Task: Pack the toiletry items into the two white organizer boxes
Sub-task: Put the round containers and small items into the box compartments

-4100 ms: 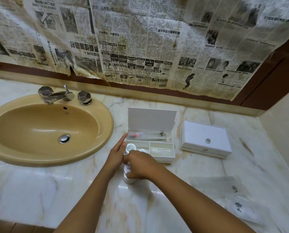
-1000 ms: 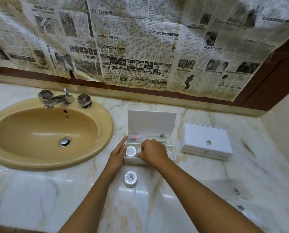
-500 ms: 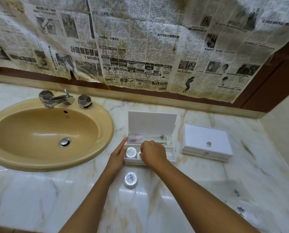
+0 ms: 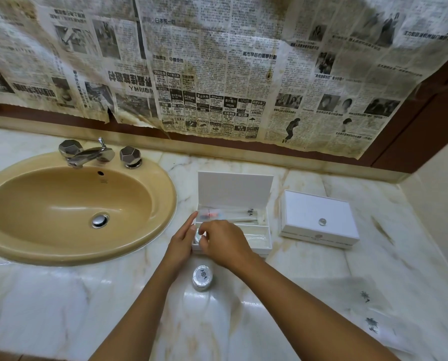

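An open white organizer box stands mid-counter with its lid up. Its back compartment holds a wrapped toothbrush, and a clear packet lies in the front right one. My right hand curls over the front left compartment and pinches a round wrapped soap that sits there. With straight fingers, my left hand rests against the box's left side. A second round wrapped soap lies on the counter just in front of the box. The other white organizer box is closed, to the right.
A tan sink with a chrome tap fills the counter's left side. Clear plastic packets with dark prints lie at the near right. Newspaper covers the wall behind. A side wall closes the right end.
My right hand has shifted left inside the open box, from the middle to the round soap in the front left compartment. The left hand has stayed at the box's side.
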Demonstrator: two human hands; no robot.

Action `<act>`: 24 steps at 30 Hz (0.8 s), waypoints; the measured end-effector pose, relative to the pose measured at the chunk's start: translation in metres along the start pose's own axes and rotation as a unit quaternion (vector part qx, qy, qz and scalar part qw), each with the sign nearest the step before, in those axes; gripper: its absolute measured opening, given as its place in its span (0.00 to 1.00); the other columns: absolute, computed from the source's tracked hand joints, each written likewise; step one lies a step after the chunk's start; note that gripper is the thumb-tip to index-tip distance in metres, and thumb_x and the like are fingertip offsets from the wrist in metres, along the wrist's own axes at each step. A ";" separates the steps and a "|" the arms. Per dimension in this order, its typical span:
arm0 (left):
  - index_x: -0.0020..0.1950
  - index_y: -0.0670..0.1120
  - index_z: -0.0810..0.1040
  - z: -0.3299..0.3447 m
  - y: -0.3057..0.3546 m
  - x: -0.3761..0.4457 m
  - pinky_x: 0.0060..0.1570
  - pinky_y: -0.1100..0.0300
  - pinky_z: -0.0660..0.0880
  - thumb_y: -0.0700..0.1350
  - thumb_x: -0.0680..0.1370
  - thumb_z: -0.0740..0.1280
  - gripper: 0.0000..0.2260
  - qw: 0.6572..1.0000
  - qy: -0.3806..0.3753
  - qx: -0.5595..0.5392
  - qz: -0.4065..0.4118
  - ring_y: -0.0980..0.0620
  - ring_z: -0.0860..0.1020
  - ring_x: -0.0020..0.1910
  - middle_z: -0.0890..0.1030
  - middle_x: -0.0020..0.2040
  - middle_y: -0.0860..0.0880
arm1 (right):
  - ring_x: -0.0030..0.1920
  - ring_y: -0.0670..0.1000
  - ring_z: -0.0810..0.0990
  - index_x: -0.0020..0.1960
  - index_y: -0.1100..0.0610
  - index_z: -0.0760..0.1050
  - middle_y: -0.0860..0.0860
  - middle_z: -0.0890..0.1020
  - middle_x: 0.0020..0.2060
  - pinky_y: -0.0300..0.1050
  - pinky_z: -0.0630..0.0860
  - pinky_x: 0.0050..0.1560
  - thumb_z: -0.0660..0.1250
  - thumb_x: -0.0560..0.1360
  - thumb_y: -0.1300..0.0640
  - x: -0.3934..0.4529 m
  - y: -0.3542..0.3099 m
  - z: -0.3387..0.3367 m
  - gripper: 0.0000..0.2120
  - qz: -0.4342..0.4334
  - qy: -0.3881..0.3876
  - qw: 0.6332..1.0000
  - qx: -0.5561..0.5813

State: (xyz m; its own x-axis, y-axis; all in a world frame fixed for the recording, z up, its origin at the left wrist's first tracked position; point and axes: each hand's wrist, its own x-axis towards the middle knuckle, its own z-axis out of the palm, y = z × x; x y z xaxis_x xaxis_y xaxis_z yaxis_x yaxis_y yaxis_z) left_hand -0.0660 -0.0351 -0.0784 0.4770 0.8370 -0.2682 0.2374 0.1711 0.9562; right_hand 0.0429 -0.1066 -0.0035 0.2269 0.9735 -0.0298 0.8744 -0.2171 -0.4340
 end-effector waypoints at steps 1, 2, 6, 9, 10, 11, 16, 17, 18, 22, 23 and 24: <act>0.61 0.73 0.72 0.000 0.000 0.000 0.65 0.43 0.69 0.49 0.82 0.58 0.17 1.000 0.002 -0.001 -0.002 0.36 0.70 0.66 0.75 0.66 0.38 | 0.46 0.56 0.80 0.52 0.53 0.80 0.53 0.84 0.45 0.47 0.75 0.45 0.62 0.74 0.56 -0.003 -0.002 0.000 0.11 -0.015 -0.013 1.000 0.003; 0.61 0.74 0.72 0.000 0.001 0.000 0.60 0.47 0.73 0.49 0.82 0.58 0.17 1.000 0.005 0.000 -0.003 0.36 0.75 0.61 0.76 0.61 0.36 | 0.45 0.56 0.80 0.52 0.52 0.80 0.53 0.83 0.45 0.46 0.74 0.43 0.62 0.74 0.57 -0.005 -0.003 0.001 0.11 -0.027 -0.031 0.999 0.001; 0.66 0.69 0.70 0.000 0.000 0.000 0.38 0.64 0.74 0.48 0.83 0.57 0.17 1.000 0.011 0.009 -0.008 0.50 0.76 0.32 0.75 0.42 0.38 | 0.45 0.56 0.79 0.53 0.52 0.80 0.53 0.83 0.46 0.45 0.71 0.42 0.64 0.73 0.56 -0.014 -0.002 0.010 0.11 -0.051 -0.140 0.989 -0.018; 0.67 0.66 0.70 0.000 0.001 -0.002 0.28 0.68 0.68 0.47 0.83 0.57 0.17 1.000 0.012 0.009 -0.004 0.56 0.64 0.24 0.70 0.34 0.48 | 0.51 0.55 0.79 0.57 0.50 0.77 0.52 0.82 0.52 0.46 0.74 0.47 0.69 0.70 0.51 -0.019 0.001 0.019 0.16 -0.050 -0.173 0.983 -0.020; 0.67 0.66 0.70 0.000 0.003 -0.003 0.29 0.66 0.70 0.47 0.83 0.57 0.17 1.000 0.009 0.009 -0.007 0.53 0.66 0.25 0.72 0.37 0.45 | 0.52 0.55 0.79 0.58 0.50 0.76 0.52 0.82 0.53 0.46 0.73 0.47 0.70 0.70 0.49 -0.020 0.001 0.020 0.17 -0.052 -0.174 0.983 -0.022; 0.67 0.67 0.71 0.000 0.003 -0.003 0.33 0.63 0.74 0.48 0.83 0.57 0.17 1.000 0.008 0.005 -0.010 0.48 0.71 0.27 0.75 0.41 0.39 | 0.53 0.54 0.79 0.58 0.50 0.75 0.51 0.82 0.53 0.46 0.73 0.47 0.71 0.69 0.49 -0.021 0.001 0.022 0.18 -0.056 -0.176 0.983 -0.026; 0.66 0.68 0.70 0.000 0.000 -0.001 0.66 0.54 0.70 0.50 0.83 0.57 0.16 1.000 0.006 0.006 -0.001 0.49 0.73 0.66 0.73 0.69 0.57 | 0.54 0.54 0.79 0.59 0.51 0.76 0.50 0.81 0.55 0.46 0.73 0.48 0.72 0.69 0.51 -0.022 0.002 0.027 0.19 -0.070 -0.173 0.982 -0.036; 0.66 0.68 0.69 0.000 0.000 -0.001 0.68 0.54 0.68 0.50 0.83 0.56 0.16 1.000 0.005 0.008 -0.001 0.52 0.72 0.67 0.71 0.70 0.58 | 0.54 0.54 0.79 0.58 0.52 0.76 0.50 0.81 0.55 0.46 0.73 0.47 0.71 0.69 0.52 -0.022 0.003 0.027 0.18 -0.069 -0.170 0.982 -0.036; 0.66 0.68 0.69 -0.001 0.000 -0.001 0.68 0.56 0.68 0.50 0.83 0.56 0.16 1.000 0.003 0.009 0.001 0.54 0.71 0.67 0.71 0.70 0.58 | 0.54 0.55 0.79 0.58 0.52 0.76 0.51 0.81 0.55 0.45 0.72 0.47 0.71 0.70 0.53 -0.022 0.002 0.028 0.17 -0.069 -0.168 0.983 -0.036; 0.69 0.65 0.68 0.001 0.004 -0.003 0.56 0.70 0.70 0.49 0.84 0.56 0.16 1.000 -0.001 0.003 -0.004 0.58 0.73 0.63 0.72 0.68 0.59 | 0.53 0.56 0.79 0.58 0.53 0.76 0.52 0.81 0.55 0.45 0.72 0.46 0.70 0.70 0.55 -0.023 0.001 0.027 0.17 -0.069 -0.166 0.983 -0.033; 0.69 0.64 0.68 0.001 0.004 -0.003 0.54 0.71 0.70 0.49 0.84 0.56 0.16 1.000 -0.001 -0.001 -0.006 0.58 0.73 0.63 0.72 0.67 0.59 | 0.53 0.56 0.79 0.58 0.53 0.76 0.52 0.81 0.55 0.45 0.72 0.46 0.69 0.70 0.56 -0.023 0.001 0.027 0.16 -0.070 -0.166 0.983 -0.032; 0.70 0.64 0.68 0.001 0.005 -0.003 0.55 0.71 0.69 0.49 0.84 0.56 0.16 1.000 0.000 -0.005 -0.006 0.58 0.72 0.64 0.71 0.68 0.59 | 0.52 0.55 0.79 0.57 0.53 0.76 0.52 0.81 0.54 0.45 0.72 0.45 0.69 0.70 0.56 -0.023 0.000 0.026 0.16 -0.070 -0.167 0.983 -0.031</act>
State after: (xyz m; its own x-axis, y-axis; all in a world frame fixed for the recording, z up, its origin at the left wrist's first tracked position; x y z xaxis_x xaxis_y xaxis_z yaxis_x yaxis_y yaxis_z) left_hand -0.0656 -0.0372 -0.0732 0.4745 0.8348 -0.2792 0.2351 0.1855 0.9541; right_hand 0.0268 -0.1272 -0.0265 -0.0413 0.9614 -0.2720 0.9137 -0.0738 -0.3997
